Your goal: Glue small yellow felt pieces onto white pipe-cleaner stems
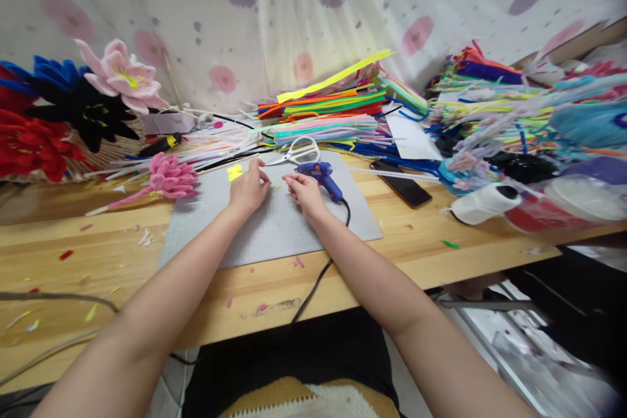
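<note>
Tiny yellow strips, crowded quarters!

Here we are at the grey board on the counter, and the thin yellow strips lie right between the hands. The left hand is loosely curled, its grip impossible to tell; the right hand brings thumb and forefinger together, but whether they pinch anything, I can't tell. Watch that glue gun, just beyond the right hand, nozzle towards the fingers: if it's hot, a careless reach could burn. Its cord passes under the right forearm, so a snag could drag it. The scissors lie just past both hands, blades leftward: a stretching left hand could get nicked. And one brush of a finger might scatter those strips!
</note>
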`<state>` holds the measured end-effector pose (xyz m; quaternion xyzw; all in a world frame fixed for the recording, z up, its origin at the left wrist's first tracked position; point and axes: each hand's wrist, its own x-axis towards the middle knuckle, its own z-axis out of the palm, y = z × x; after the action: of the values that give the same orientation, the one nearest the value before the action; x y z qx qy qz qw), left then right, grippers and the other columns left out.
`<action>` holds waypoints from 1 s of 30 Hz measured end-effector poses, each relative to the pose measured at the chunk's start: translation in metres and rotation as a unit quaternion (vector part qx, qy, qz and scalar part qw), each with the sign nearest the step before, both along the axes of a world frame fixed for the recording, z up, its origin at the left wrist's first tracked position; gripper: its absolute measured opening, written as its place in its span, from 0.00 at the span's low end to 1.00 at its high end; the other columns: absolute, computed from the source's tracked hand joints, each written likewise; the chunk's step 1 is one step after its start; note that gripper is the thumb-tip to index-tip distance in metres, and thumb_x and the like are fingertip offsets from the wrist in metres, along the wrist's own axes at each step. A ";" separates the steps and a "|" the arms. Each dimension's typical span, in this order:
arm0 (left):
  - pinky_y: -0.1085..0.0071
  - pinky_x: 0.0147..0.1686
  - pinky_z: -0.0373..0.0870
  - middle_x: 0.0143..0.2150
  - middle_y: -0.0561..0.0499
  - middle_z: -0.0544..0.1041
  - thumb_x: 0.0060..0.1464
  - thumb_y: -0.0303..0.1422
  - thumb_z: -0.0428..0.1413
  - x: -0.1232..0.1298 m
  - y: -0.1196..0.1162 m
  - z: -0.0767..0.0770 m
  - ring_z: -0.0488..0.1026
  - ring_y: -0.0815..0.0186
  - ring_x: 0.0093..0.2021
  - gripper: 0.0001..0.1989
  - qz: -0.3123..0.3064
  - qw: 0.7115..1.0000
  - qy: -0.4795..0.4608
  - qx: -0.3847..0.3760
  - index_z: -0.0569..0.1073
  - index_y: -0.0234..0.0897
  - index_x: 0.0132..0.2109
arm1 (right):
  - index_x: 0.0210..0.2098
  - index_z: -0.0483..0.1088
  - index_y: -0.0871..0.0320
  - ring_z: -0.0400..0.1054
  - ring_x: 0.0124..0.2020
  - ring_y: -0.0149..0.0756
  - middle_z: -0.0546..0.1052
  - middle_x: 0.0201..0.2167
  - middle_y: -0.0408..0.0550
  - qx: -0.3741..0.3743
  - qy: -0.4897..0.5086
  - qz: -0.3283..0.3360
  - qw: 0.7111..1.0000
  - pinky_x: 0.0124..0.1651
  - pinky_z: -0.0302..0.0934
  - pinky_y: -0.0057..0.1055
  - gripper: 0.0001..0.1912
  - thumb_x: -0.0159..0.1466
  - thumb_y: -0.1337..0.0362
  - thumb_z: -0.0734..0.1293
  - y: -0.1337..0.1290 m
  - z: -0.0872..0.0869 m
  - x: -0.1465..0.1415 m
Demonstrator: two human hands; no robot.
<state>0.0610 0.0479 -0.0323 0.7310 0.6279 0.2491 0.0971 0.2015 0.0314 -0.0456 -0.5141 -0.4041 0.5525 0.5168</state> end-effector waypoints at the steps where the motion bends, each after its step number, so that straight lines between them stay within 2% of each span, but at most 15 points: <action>1: 0.67 0.36 0.64 0.37 0.52 0.78 0.49 0.30 0.54 -0.001 0.001 -0.003 0.74 0.61 0.38 0.20 -0.005 1.000 0.019 -0.011 0.58 0.42 0.50 | 0.31 0.68 0.60 0.52 0.18 0.23 0.62 0.18 0.36 0.020 -0.030 -0.010 0.999 0.22 0.47 0.23 0.08 0.53 0.63 0.62 0.000 -0.002 0.000; 5: 0.67 0.36 0.64 0.39 0.52 0.78 0.51 0.31 0.52 -0.004 0.000 -0.006 0.74 0.61 0.41 0.22 -0.017 0.998 0.045 -0.036 0.58 0.43 0.53 | 0.36 0.68 0.59 0.60 0.24 0.27 0.68 0.22 0.39 0.107 -0.187 -0.024 0.976 0.30 0.56 0.25 0.10 0.55 0.63 0.61 -0.004 -0.007 -0.001; 9: 0.67 0.38 0.65 0.42 0.52 0.78 0.52 0.30 0.49 -0.006 -0.004 -0.003 0.73 0.62 0.43 0.25 -0.030 0.997 0.054 -0.040 0.56 0.43 0.57 | 0.51 0.61 0.56 0.67 0.33 0.31 0.75 0.40 0.44 0.166 -0.343 0.032 0.924 0.41 0.60 0.29 0.24 0.54 0.72 0.57 -0.011 -0.003 -0.002; 13: 0.68 0.41 0.65 0.42 0.52 0.78 0.51 0.28 0.48 -0.009 -0.009 -0.001 0.73 0.62 0.44 0.27 -0.048 0.997 0.042 -0.038 0.54 0.42 0.59 | 0.60 0.51 0.52 0.67 0.48 0.34 0.71 0.51 0.42 0.153 -0.442 0.113 0.877 0.49 0.60 0.33 0.35 0.54 0.76 0.55 -0.013 0.003 -0.003; 18: 0.66 0.42 0.65 0.41 0.51 0.78 0.47 0.24 0.48 -0.012 -0.010 -0.005 0.72 0.61 0.45 0.29 -0.071 0.997 0.006 -0.023 0.57 0.42 0.58 | 0.63 0.44 0.53 0.64 0.53 0.37 0.69 0.54 0.43 0.129 -0.501 0.155 0.842 0.50 0.59 0.35 0.37 0.55 0.75 0.55 -0.012 0.006 -0.008; 23: 0.65 0.46 0.63 0.39 0.51 0.78 0.45 0.24 0.49 -0.017 -0.011 -0.004 0.71 0.61 0.47 0.27 -0.084 0.996 -0.027 0.020 0.61 0.41 0.55 | 0.64 0.43 0.52 0.64 0.53 0.38 0.70 0.54 0.44 0.115 -0.513 0.147 0.838 0.50 0.60 0.36 0.37 0.56 0.74 0.55 -0.012 0.004 -0.010; 30: 0.68 0.43 0.64 0.37 0.52 0.77 0.48 0.34 0.54 -0.035 -0.015 0.018 0.72 0.63 0.41 0.14 0.033 0.986 -0.120 0.112 0.68 0.39 0.44 | 0.63 0.48 0.53 0.65 0.52 0.37 0.70 0.53 0.43 0.116 -0.489 0.118 0.856 0.51 0.60 0.36 0.36 0.54 0.75 0.55 -0.011 0.000 -0.008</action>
<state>0.0260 0.0330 -0.0147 0.6808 0.6035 0.4071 0.0809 0.1938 0.0201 -0.0453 -0.6029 -0.7235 0.2360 0.2393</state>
